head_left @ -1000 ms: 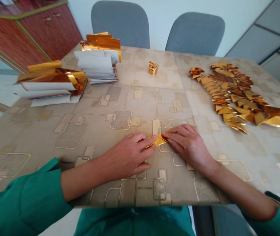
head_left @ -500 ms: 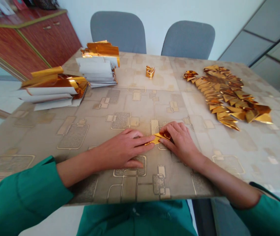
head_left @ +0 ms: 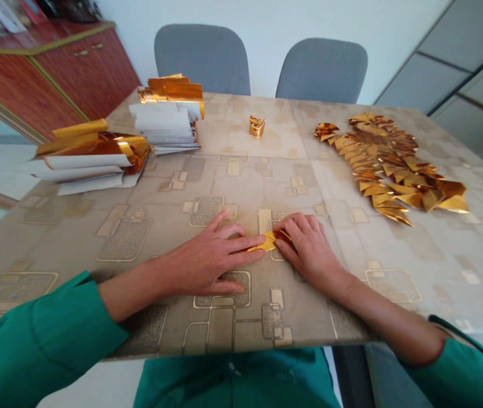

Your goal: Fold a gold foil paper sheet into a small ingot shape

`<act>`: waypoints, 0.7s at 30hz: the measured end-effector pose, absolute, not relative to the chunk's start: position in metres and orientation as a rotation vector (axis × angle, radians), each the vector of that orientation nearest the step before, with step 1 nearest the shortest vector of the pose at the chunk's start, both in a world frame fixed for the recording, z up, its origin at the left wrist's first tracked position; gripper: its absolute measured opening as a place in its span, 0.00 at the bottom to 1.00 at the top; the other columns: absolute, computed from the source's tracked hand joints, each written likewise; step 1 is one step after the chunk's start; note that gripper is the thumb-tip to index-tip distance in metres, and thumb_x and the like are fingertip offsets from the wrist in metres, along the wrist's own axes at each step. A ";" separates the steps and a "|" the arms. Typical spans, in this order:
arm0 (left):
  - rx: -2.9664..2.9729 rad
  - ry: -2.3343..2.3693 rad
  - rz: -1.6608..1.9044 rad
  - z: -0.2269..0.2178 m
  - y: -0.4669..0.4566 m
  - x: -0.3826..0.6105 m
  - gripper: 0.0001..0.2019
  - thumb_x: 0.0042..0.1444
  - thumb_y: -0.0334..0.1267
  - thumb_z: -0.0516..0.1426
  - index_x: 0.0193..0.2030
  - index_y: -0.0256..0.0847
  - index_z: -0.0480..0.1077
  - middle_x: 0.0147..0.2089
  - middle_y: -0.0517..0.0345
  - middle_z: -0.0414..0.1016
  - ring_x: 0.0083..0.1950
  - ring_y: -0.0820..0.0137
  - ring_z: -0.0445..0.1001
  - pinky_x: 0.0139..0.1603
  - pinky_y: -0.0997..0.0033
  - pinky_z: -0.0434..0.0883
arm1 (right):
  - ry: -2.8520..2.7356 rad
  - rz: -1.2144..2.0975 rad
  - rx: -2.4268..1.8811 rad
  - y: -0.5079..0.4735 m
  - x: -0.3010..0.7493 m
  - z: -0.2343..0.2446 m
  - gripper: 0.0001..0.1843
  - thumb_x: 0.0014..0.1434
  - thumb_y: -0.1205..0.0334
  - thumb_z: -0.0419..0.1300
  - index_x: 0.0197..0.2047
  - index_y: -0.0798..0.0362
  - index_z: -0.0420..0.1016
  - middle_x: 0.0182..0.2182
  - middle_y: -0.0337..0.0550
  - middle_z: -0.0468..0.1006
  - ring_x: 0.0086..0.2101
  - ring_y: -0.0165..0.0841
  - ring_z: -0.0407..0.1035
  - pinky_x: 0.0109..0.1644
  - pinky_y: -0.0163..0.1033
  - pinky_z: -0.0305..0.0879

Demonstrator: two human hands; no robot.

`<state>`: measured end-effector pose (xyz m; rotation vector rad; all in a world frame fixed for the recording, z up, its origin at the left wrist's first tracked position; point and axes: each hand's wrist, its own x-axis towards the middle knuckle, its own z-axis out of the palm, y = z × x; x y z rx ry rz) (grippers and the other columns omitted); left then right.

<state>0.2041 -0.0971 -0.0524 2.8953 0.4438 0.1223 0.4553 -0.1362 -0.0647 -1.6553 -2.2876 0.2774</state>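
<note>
A small piece of folded gold foil paper (head_left: 269, 242) lies on the patterned tabletop between my hands. My left hand (head_left: 213, 256) comes in from the left, palm down, fingers spread. Two of its fingertips rest flat on the left end of the paper, its thumb stretched apart on the table. Thumb and bent fingers of my right hand (head_left: 311, 246) close on the paper's right end, where a darker flap partly shows. The underside of the fold is hidden.
Two stacks of gold and white sheets, a nearer stack (head_left: 90, 161) and a farther stack (head_left: 167, 127), stand at the left. A small folded gold piece (head_left: 257, 126) sits at the back. Rows of folded gold pieces (head_left: 385, 158) spread over the right side. Two grey chairs (head_left: 202, 59) stand behind.
My right fingers have come down closer over the flap, which lies flatter. One left finger has lifted and pointed outward. The whole view has shifted slightly.
</note>
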 end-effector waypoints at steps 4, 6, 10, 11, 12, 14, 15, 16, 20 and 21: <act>2.861 0.406 0.113 -0.052 -0.094 0.201 0.34 0.60 0.52 0.57 0.71 0.47 0.53 0.72 0.52 0.56 0.65 0.53 0.60 0.70 0.41 0.33 | -2.309 0.288 -1.639 -0.135 0.457 -0.066 0.08 0.64 0.61 0.59 0.47 0.50 0.72 0.45 0.48 0.73 0.46 0.45 0.62 0.51 0.52 0.60; 2.852 0.380 0.085 -0.051 -0.092 0.198 0.35 0.60 0.52 0.57 0.71 0.47 0.53 0.73 0.53 0.55 0.67 0.53 0.59 0.71 0.42 0.32 | -2.315 0.291 -1.634 -0.134 0.459 -0.066 0.08 0.63 0.62 0.59 0.47 0.50 0.72 0.44 0.47 0.73 0.46 0.45 0.62 0.51 0.52 0.60; 2.840 0.348 0.060 -0.051 -0.088 0.194 0.35 0.60 0.52 0.57 0.71 0.49 0.51 0.73 0.53 0.55 0.69 0.54 0.57 0.72 0.43 0.31 | -2.317 0.291 -1.627 -0.133 0.460 -0.065 0.08 0.63 0.62 0.60 0.47 0.50 0.72 0.44 0.47 0.73 0.45 0.44 0.63 0.51 0.51 0.61; 2.838 0.339 0.063 -0.051 -0.087 0.193 0.36 0.60 0.53 0.57 0.71 0.49 0.51 0.73 0.53 0.55 0.69 0.55 0.58 0.72 0.43 0.31 | -2.316 0.295 -1.621 -0.134 0.460 -0.065 0.08 0.63 0.62 0.60 0.47 0.50 0.72 0.44 0.47 0.73 0.45 0.44 0.63 0.51 0.51 0.61; 2.838 0.329 0.066 -0.052 -0.087 0.193 0.36 0.60 0.53 0.57 0.72 0.49 0.51 0.73 0.53 0.55 0.69 0.55 0.58 0.72 0.43 0.31 | -2.313 0.305 -1.612 -0.134 0.460 -0.064 0.08 0.63 0.61 0.59 0.47 0.50 0.72 0.44 0.47 0.73 0.45 0.44 0.63 0.51 0.51 0.61; 2.842 0.317 0.068 -0.053 -0.086 0.192 0.36 0.59 0.53 0.57 0.72 0.49 0.51 0.73 0.53 0.55 0.69 0.54 0.58 0.72 0.44 0.31 | -2.294 0.338 -1.593 -0.135 0.460 -0.064 0.09 0.66 0.59 0.56 0.48 0.50 0.71 0.45 0.47 0.73 0.45 0.43 0.63 0.51 0.51 0.60; 2.845 0.319 0.068 -0.053 -0.086 0.192 0.36 0.60 0.53 0.57 0.71 0.49 0.51 0.73 0.53 0.55 0.69 0.54 0.58 0.72 0.44 0.32 | -2.280 0.360 -1.586 -0.135 0.460 -0.064 0.09 0.68 0.58 0.53 0.48 0.49 0.71 0.45 0.47 0.73 0.45 0.43 0.63 0.51 0.50 0.60; 2.848 0.323 0.066 -0.053 -0.086 0.192 0.36 0.60 0.53 0.57 0.71 0.49 0.51 0.73 0.53 0.55 0.69 0.55 0.58 0.72 0.44 0.32 | -2.267 0.380 -1.582 -0.136 0.460 -0.065 0.11 0.69 0.58 0.50 0.48 0.49 0.71 0.45 0.47 0.73 0.45 0.42 0.63 0.51 0.50 0.60; 2.854 0.324 0.069 -0.053 -0.087 0.192 0.34 0.61 0.53 0.56 0.71 0.47 0.53 0.73 0.52 0.54 0.69 0.55 0.57 0.72 0.45 0.31 | -2.259 0.338 -1.615 -0.135 0.458 -0.067 0.11 0.70 0.61 0.49 0.46 0.50 0.72 0.44 0.47 0.73 0.45 0.42 0.63 0.51 0.50 0.59; 2.850 0.321 0.077 -0.053 -0.087 0.193 0.34 0.61 0.53 0.56 0.71 0.47 0.53 0.73 0.51 0.55 0.69 0.55 0.57 0.72 0.45 0.31 | -2.265 0.313 -1.621 -0.135 0.458 -0.068 0.10 0.69 0.62 0.51 0.45 0.50 0.72 0.44 0.48 0.73 0.45 0.43 0.63 0.51 0.50 0.60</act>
